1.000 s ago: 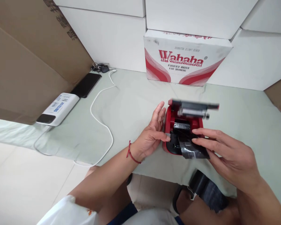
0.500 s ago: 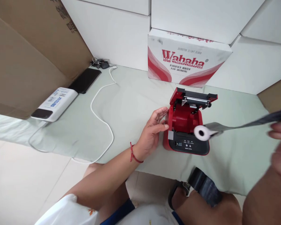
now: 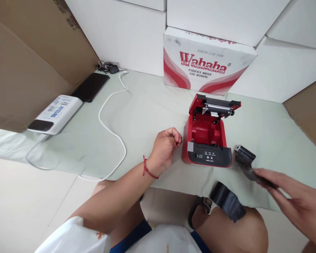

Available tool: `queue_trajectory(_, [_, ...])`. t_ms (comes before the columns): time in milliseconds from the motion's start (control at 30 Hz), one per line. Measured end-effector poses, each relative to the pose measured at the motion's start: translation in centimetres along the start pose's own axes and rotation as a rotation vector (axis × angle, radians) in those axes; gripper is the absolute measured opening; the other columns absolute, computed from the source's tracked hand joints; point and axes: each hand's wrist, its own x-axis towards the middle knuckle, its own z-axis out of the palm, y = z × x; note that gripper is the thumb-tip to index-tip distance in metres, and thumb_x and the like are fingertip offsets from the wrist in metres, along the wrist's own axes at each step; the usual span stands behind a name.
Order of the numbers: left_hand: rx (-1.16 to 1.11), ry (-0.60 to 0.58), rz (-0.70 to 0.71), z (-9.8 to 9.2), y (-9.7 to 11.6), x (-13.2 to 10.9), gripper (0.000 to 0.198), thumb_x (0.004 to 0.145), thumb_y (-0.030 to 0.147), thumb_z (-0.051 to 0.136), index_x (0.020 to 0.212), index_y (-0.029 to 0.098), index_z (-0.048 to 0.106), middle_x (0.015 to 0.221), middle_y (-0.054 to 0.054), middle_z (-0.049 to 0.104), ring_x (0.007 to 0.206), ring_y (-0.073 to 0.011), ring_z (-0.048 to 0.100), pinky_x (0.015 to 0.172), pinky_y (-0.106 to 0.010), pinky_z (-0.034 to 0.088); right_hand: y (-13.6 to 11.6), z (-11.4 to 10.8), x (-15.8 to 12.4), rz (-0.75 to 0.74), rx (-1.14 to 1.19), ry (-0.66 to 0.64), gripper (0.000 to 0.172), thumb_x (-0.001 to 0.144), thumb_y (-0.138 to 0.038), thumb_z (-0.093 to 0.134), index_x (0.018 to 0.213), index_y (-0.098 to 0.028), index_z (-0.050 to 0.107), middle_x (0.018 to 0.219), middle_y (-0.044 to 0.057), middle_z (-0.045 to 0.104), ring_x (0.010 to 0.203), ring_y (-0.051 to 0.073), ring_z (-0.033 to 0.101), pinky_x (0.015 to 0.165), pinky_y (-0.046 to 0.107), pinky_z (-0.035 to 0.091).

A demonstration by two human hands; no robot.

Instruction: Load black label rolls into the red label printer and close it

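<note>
A red and black label printer [image 3: 209,156] stands on the cloth-covered table with its lid [image 3: 217,105] raised and its red inner bay exposed. Just left of it, my left hand [image 3: 165,151] is curled into a loose fist, with nothing showing in the fingers. To the printer's right lies a roll of black ribbon [image 3: 246,154], a white core at its end. My right hand [image 3: 292,196] pinches a loose black length of this ribbon between thumb and fingers. Another piece of black ribbon [image 3: 228,200], partly rolled, rests over my knee by the table edge.
Behind the printer stands a white and red Wahaha carton [image 3: 205,63], against stacked white boxes [image 3: 139,38]. On the left are a white power bank [image 3: 58,114], a black phone [image 3: 92,88], keys [image 3: 107,66] and a white cable [image 3: 107,130]. A brown cardboard box [image 3: 37,63] borders the left.
The ribbon roll has moved from above the printer's front right down to the table on its right. My right hand has come inward and lower. My left hand has left the printer's side and curled up.
</note>
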Motion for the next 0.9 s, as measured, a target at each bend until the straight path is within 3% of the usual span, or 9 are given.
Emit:
queue_trajectory(133, [0.008, 0.004, -0.019, 0.1, -0.2, -0.1, 0.013, 0.046, 0.011, 0.057, 0.055, 0.021, 0.059, 0.062, -0.001, 0.058, 0.064, -0.0136, 0.048, 0.063, -0.027, 0.034, -1.9, -0.5, -1.3, -0.107, 0.028, -0.356, 0.082, 0.098, -0.033, 0.08, 0.173, -0.06, 0.059, 0.144, 0.002, 0.088, 0.109, 0.042, 0.091, 0.072, 0.045, 0.082])
queue_trajectory(200, [0.006, -0.001, -0.033, 0.2, -0.3, -0.1, 0.014, 0.047, 0.011, 0.057, 0.056, 0.021, 0.06, 0.063, 0.0, 0.058, 0.064, -0.0132, 0.048, 0.063, -0.027, 0.035, -3.1, -1.1, -1.4, -0.097, 0.005, -0.345, 0.086, 0.096, -0.035, 0.082, 0.176, -0.056, 0.057, 0.148, 0.007, 0.086, 0.115, 0.046, 0.09, 0.074, 0.049, 0.082])
queue_trajectory(267, [0.005, -0.008, -0.044, 0.2, -0.3, -0.2, 0.014, 0.047, 0.011, 0.058, 0.058, 0.021, 0.06, 0.064, 0.0, 0.058, 0.064, -0.0129, 0.048, 0.063, -0.027, 0.036, -4.6, -0.7, -1.0, -0.101, -0.021, -0.287, 0.071, 0.098, -0.036, 0.083, 0.166, -0.051, 0.068, 0.133, 0.011, 0.091, 0.102, 0.044, 0.091, 0.066, 0.049, 0.08])
queue_trajectory(367, [0.005, -0.013, -0.051, 0.3, -0.3, -0.4, 0.014, 0.049, 0.011, 0.058, 0.058, 0.021, 0.061, 0.066, 0.0, 0.059, 0.064, -0.013, 0.049, 0.063, -0.027, 0.037, -6.8, 2.3, -0.2, -0.18, -0.1, -0.319, 0.046, 0.098, -0.037, 0.085, 0.144, -0.037, 0.078, 0.119, 0.01, 0.088, 0.091, 0.035, 0.087, 0.061, 0.043, 0.075])
queue_trajectory(467, [0.008, -0.011, -0.048, 0.3, -0.2, -0.4, 0.013, 0.049, 0.012, 0.059, 0.058, 0.02, 0.062, 0.066, 0.0, 0.06, 0.065, -0.0131, 0.05, 0.064, -0.027, 0.037, -7.3, 6.3, 0.0, -0.275, -0.221, -0.374, 0.045, 0.095, -0.021, 0.077, 0.139, -0.027, 0.077, 0.121, 0.013, 0.085, 0.095, 0.033, 0.083, 0.068, 0.045, 0.075])
queue_trajectory(567, [0.013, -0.011, -0.047, 0.3, -0.1, -0.5, 0.013, 0.049, 0.012, 0.06, 0.058, 0.02, 0.063, 0.066, 0.0, 0.061, 0.065, -0.0129, 0.05, 0.063, -0.027, 0.036, -6.8, 8.1, -0.3, -0.256, -0.277, -0.312, 0.04, 0.098, -0.015, 0.07, 0.136, -0.024, 0.078, 0.123, 0.014, 0.084, 0.096, 0.031, 0.08, 0.07, 0.042, 0.073])
queue_trajectory(667, [0.016, -0.012, -0.05, 0.3, -0.1, -0.5, 0.012, 0.049, 0.012, 0.06, 0.058, 0.021, 0.063, 0.066, 0.0, 0.061, 0.065, -0.0131, 0.05, 0.063, -0.027, 0.036, -7.2, 6.6, -0.2, -0.22, -0.17, -0.237, 0.025, 0.11, -0.032, 0.07, 0.134, -0.027, 0.078, 0.124, 0.012, 0.086, 0.097, 0.03, 0.079, 0.076, 0.042, 0.072])
queue_trajectory(800, [0.016, -0.014, -0.056, 0.4, 0.0, -0.6, 0.013, 0.049, 0.012, 0.061, 0.057, 0.021, 0.064, 0.065, 0.0, 0.061, 0.065, -0.0137, 0.051, 0.062, -0.027, 0.036, -8.8, 2.7, 1.3, -0.028, 0.11, -0.147, 0.031, 0.113, -0.047, 0.074, 0.139, -0.033, 0.079, 0.114, 0.006, 0.088, 0.091, 0.024, 0.08, 0.07, 0.033, 0.068])
queue_trajectory(900, [0.017, -0.008, -0.06, 0.4, 0.1, -0.6, 0.013, 0.047, 0.012, 0.061, 0.057, 0.021, 0.064, 0.064, 0.0, 0.061, 0.064, -0.0129, 0.05, 0.062, -0.026, 0.036, -9.2, 1.2, 2.8, 0.187, 0.301, -0.046, 0.037, 0.11, -0.052, 0.075, 0.143, -0.035, 0.083, 0.142, 0.009, 0.085, 0.124, 0.031, 0.084, 0.087, 0.035, 0.072])
